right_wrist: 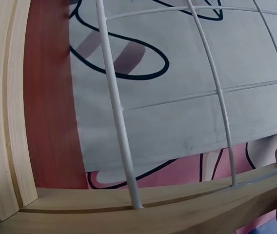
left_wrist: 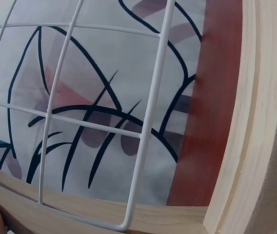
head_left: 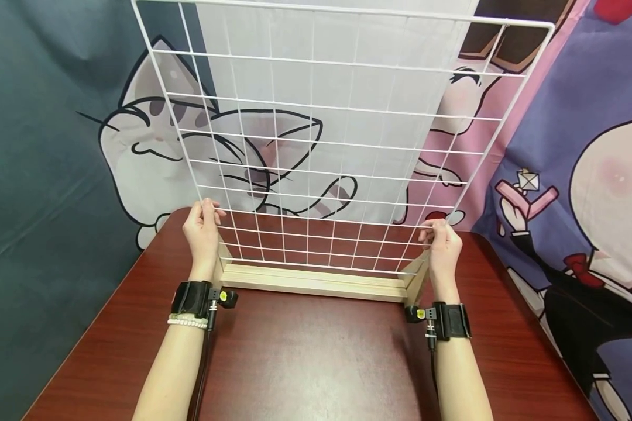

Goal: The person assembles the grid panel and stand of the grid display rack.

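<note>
A white wire grid panel [head_left: 311,172] stands upright, leaning slightly, above a pale wooden frame [head_left: 316,282] with grooved bars. My left hand [head_left: 202,225] grips the panel's left edge low down, and my right hand [head_left: 442,240] grips its right edge at about the same height. In the left wrist view, a gap separates the panel's bottom wire [left_wrist: 150,112] from the grooved base bar [left_wrist: 255,97]; its corner overlaps the side post. In the right wrist view, the panel's corner meets the groove of the other post [right_wrist: 187,209]. Most fingers are hidden there.
The frame stands on a dark red wooden table [head_left: 316,351]. Behind hang a cartoon-cat cloth [head_left: 153,169] and, at right, a purple and pink cartoon backdrop [head_left: 548,134]. Black straps with small cameras [head_left: 226,299] sit on both wrists, with cables along the forearms.
</note>
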A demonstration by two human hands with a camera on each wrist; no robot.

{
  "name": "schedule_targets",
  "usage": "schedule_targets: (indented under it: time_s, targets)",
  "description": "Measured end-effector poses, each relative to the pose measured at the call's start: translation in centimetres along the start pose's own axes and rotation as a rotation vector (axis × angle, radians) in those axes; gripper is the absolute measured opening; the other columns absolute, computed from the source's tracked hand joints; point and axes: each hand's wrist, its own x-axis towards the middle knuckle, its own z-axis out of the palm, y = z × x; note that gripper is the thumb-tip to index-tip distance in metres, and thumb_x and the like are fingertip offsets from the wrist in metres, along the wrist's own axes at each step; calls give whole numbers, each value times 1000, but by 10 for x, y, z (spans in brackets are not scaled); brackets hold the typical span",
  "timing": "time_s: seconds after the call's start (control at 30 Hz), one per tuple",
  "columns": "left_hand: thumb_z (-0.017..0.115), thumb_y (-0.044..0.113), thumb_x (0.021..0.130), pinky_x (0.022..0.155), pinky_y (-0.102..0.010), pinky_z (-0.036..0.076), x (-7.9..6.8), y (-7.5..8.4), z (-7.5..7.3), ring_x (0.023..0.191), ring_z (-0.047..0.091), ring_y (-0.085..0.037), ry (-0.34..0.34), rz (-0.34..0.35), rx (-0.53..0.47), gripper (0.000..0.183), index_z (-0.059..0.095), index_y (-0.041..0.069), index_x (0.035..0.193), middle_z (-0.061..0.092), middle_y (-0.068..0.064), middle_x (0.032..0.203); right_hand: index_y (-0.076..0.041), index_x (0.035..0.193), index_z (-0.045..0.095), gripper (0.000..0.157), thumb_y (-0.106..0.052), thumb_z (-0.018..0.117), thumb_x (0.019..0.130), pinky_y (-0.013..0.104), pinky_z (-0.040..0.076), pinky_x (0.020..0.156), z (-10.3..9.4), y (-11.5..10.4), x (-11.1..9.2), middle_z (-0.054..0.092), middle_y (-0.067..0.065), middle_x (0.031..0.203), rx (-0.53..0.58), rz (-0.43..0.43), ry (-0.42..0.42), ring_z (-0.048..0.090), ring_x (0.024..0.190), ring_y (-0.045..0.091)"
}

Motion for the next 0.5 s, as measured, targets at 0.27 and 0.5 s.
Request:
schedule_targets:
  time_s: [0.27, 0.5]
  targets:
    - [46, 15, 102, 62, -14, 34, -1, 0, 1, 64, 54, 7, 4, -8, 12, 33, 58, -16, 93, 52, 23, 60, -3, 76, 65, 32, 0, 39, 94, 17, 39, 47, 0, 11, 2, 58, -8, 54, 32, -14, 15, 47, 46, 6]
    - [46, 15, 102, 61, -14, 35, 0, 0, 0, 64, 54, 6, 4, 4, 10, 34, 58, -15, 92, 52, 23, 61, -6, 75, 66, 32, -5, 42, 97, 16, 38, 47, 1, 10, 1, 57, -8, 53, -14, -27, 36, 46, 45, 5]
